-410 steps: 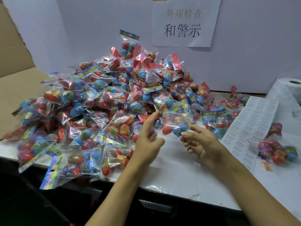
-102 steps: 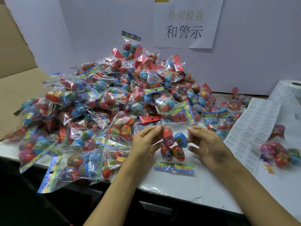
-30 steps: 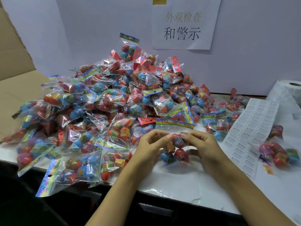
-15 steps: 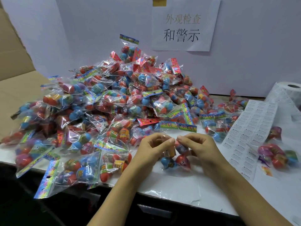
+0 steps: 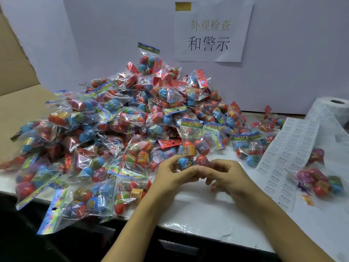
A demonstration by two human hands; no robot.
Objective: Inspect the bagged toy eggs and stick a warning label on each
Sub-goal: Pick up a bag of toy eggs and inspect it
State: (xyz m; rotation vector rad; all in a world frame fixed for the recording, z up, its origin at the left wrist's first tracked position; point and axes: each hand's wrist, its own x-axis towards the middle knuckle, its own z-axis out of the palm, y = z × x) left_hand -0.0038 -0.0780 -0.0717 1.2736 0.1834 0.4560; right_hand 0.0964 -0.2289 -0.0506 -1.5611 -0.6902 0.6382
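Bag [image 5: 196, 148] now lifting, header swinging up beyond fingertips. Left hand [image 5: 171, 174] and right hand [image 5: 224, 176] both pinching its lower edge above bench [image 5: 204, 214]. Inspection continuing; label sheet [image 5: 287, 159] waiting right of right hand.

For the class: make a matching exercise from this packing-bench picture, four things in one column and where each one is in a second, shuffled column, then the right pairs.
Things
1. held bag of toy eggs
2. label sheet
3. paper sign
4. label roll

Places
A. on the wall behind the pile
B. at the table's far right edge
C. between the left hand and right hand
D. flat on the table, right of the hands

Pairs: 1-C, 2-D, 3-A, 4-B
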